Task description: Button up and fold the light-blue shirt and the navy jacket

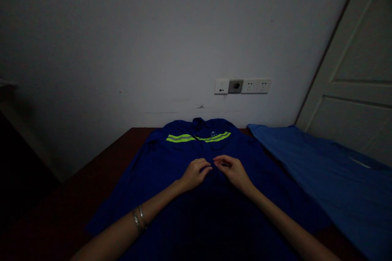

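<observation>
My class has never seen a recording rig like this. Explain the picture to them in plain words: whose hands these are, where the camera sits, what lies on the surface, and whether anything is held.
There is no robot here. One person wears a camera on the head, looking forward and down, so we see their own two bare hands.

A dark blue long-sleeved garment is spread on a dark red surface, its collar toward the wall. Yellow-green stripes cross its chest. To the right lies a lighter blue cloth.

The left hand, with bracelets on its wrist, and the right hand meet closely over the garment's middle, fingers curled. It is too dark to tell whether they pinch the fabric.
</observation>
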The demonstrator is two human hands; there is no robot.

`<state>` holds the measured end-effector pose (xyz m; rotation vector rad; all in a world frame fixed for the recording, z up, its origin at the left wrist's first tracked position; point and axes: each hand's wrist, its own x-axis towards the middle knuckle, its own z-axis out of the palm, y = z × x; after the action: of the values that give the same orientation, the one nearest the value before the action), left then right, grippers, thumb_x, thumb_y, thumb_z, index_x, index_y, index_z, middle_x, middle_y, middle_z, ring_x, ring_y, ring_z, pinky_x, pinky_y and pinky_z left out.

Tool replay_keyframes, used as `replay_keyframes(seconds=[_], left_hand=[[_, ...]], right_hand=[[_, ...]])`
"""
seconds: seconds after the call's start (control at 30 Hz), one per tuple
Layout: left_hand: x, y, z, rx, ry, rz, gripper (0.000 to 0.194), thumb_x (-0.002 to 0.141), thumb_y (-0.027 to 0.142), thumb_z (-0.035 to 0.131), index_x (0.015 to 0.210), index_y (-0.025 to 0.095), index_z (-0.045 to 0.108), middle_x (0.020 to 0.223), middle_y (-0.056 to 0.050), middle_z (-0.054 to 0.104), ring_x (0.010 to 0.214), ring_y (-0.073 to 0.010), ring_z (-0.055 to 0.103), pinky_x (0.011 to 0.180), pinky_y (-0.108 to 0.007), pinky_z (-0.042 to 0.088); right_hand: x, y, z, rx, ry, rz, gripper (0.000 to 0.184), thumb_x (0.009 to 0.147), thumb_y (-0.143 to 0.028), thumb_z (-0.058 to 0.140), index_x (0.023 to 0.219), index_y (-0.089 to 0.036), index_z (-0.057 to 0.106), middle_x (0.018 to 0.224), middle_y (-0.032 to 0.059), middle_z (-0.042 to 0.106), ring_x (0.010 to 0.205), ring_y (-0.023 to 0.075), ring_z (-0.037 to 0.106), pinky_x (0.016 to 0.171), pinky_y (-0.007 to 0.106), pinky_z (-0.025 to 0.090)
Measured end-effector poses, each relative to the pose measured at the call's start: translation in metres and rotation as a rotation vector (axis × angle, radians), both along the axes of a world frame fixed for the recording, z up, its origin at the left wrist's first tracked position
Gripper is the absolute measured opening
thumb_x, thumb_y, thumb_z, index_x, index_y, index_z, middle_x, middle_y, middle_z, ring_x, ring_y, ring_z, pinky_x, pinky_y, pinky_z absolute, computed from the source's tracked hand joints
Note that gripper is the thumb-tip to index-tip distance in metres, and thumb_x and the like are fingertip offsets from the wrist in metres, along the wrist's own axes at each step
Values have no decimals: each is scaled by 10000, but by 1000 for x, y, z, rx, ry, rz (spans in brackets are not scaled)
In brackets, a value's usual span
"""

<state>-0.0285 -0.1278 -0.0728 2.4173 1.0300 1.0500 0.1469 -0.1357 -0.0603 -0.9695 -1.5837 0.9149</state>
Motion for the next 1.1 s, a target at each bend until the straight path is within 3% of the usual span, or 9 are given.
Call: replay_keyframes(seconds=[0.17,0.43,0.8,0.9,0.97,1.1], left_hand=[[0,-3,0,29,-8,3,148,841,229,514,833,147,637,853,-60,657,804,-149,578,762,-262,420],[0,-8,4,82,1,20,139,848,201,500,825,161,631,838,-44,657,806,-149,576,756,-270,410],[-1,-13,4,15,-18,81,147,828,226,519,818,169,655,832,-45,665,808,-156,574,758,-278,411],[-5,-9,12,-102,-9,80,138,748,269,610,811,169,682,834,-42,679,815,-168,578,780,-280,410],[-10,-5,20,-273,-48,66,178,729,287,605,811,157,695,831,-37,690,801,-168,588,767,-267,417],[-18,-1,36,-571,-123,162,371,753,428,525,746,104,705,682,-36,676,637,-152,573,575,-227,396]], right_hand=[[-3,-9,0,64,-58,-32,148,728,-270,599,833,-198,674,834,50,690,786,190,631,730,304,488],[-5,-15,-1,348,-217,-54,138,798,-239,547,876,-206,656,831,45,674,756,171,619,696,283,484],[-6,-14,-11,493,-314,-116,220,833,-174,495,1034,-206,580,845,44,631,767,159,600,721,302,499],[-4,-13,-12,551,-366,-111,252,849,-158,463,1080,-209,549,854,46,621,799,166,592,742,316,497],[-3,-13,-11,584,-413,-95,266,860,-151,443,1105,-208,531,861,51,617,813,171,587,750,325,496],[-5,-15,-8,652,-514,-51,279,880,-154,410,1132,-214,513,870,61,620,818,183,582,732,338,500]])
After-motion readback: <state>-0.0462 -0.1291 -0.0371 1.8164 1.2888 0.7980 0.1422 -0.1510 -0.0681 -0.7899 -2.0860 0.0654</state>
